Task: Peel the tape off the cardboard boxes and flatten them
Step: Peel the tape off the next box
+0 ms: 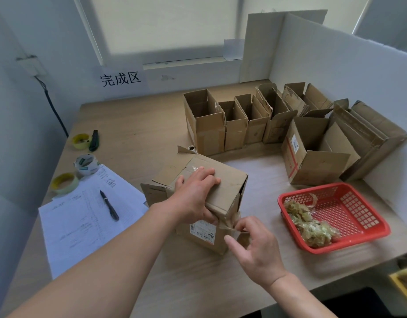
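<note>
Cardboard box [223,180] on its side mid-counter [133,129], tape [230,222] partly lifted at near corner.
Left hand [195,193] lies over the top, thumb curled under the near edge, clamping it. Right hand [253,244] pinches the loose tape strip. Red basket [358,214] of wadded tape to the right; open boxes [234,125] lined up behind.

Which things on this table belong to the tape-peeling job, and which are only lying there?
Belong to the job:
- box being worked on, held by the left hand
- tape strip, pinched by the right hand
- open boxes waiting
- red basket with peeled tape

Lying about:
- tape rolls
- papers and pen
- utility knife
</note>
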Available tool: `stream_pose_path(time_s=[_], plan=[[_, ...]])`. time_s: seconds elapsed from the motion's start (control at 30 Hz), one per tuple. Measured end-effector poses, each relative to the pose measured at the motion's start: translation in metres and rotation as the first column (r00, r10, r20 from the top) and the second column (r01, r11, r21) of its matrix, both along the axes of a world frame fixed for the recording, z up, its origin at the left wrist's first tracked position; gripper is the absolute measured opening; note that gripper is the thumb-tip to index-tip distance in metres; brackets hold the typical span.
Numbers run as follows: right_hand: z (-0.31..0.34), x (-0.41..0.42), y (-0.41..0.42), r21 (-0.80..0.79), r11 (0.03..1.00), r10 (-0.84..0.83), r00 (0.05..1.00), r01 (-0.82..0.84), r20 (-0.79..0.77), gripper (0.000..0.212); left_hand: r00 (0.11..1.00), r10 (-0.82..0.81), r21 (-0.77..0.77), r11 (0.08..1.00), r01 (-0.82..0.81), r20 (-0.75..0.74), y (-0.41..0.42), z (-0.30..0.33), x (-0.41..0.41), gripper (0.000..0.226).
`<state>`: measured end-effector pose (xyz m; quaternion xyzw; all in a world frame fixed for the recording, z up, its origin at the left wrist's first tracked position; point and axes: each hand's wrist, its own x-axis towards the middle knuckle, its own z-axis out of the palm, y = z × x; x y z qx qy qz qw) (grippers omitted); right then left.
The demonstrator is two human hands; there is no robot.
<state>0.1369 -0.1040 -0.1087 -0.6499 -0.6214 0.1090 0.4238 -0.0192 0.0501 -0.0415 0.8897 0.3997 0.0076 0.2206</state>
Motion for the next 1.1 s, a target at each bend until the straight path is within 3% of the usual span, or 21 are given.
stream_pose_path(time_s=[0.1, 0.23, 0.33, 0.5, 0.7, 0.8, 0.87, 0.97, 1.03, 1.1], plan=[[0.0, -0.007, 0.001, 0.008, 0.997, -0.078, 0.996, 0.079, -0.033, 0.027, 1.0, 0.004, -0.008, 1.0, -0.004, 0.004, 0.001, 0.001, 0.0, 0.105], [-0.003, -0.003, -0.001, 0.08, 0.996, 0.032, 0.999, -0.028, -0.04, 0.009, 1.0, 0.003, -0.002, 1.0, -0.003, 0.002, 0.0, 0.0, 0.0, 0.105], [-0.004, 0.004, 0.002, 0.015, 0.998, -0.059, 0.977, 0.063, -0.205, 0.016, 1.0, 0.003, 0.011, 1.0, -0.003, -0.001, -0.001, -0.001, 0.0, 0.105], [-0.003, -0.002, 0.007, -0.143, 0.983, -0.18, 0.779, 0.117, -0.6, 0.023, 1.0, 0.007, 0.002, 1.0, -0.007, 0.001, -0.004, 0.001, -0.001, 0.104], [0.0, 0.011, 0.0, -0.188, 0.973, -0.228, 0.707, 0.136, -0.669, 0.025, 1.0, 0.005, -0.014, 1.0, -0.005, -0.01, -0.002, 0.004, 0.001, 0.104], [0.001, 0.017, 0.01, -0.327, 0.916, -0.4, 0.53, 0.232, -0.748, 0.025, 1.0, 0.004, -0.01, 1.0, -0.005, -0.01, -0.003, 0.004, 0.0, 0.103], [0.001, 0.018, 0.017, -0.415, 0.888, -0.458, 0.452, 0.197, -0.765, 0.03, 1.0, 0.004, 0.0, 1.0, -0.004, -0.017, -0.004, 0.003, -0.001, 0.103], [0.003, 0.013, 0.03, -0.509, 0.858, -0.484, 0.451, 0.074, -0.75, 0.031, 1.0, 0.005, 0.013, 1.0, -0.004, -0.02, -0.006, 0.003, 0.001, 0.103], [0.004, 0.008, 0.037, -0.569, 0.822, -0.515, 0.388, -0.031, -0.764, 0.033, 1.0, 0.015, 0.014, 1.0, -0.014, -0.014, -0.007, 0.002, 0.001, 0.103], [0.004, 0.003, 0.04, -0.601, 0.793, -0.533, 0.364, -0.098, -0.764, 0.023, 1.0, 0.016, 0.012, 1.0, -0.016, -0.008, -0.008, 0.001, 0.0, 0.103]])
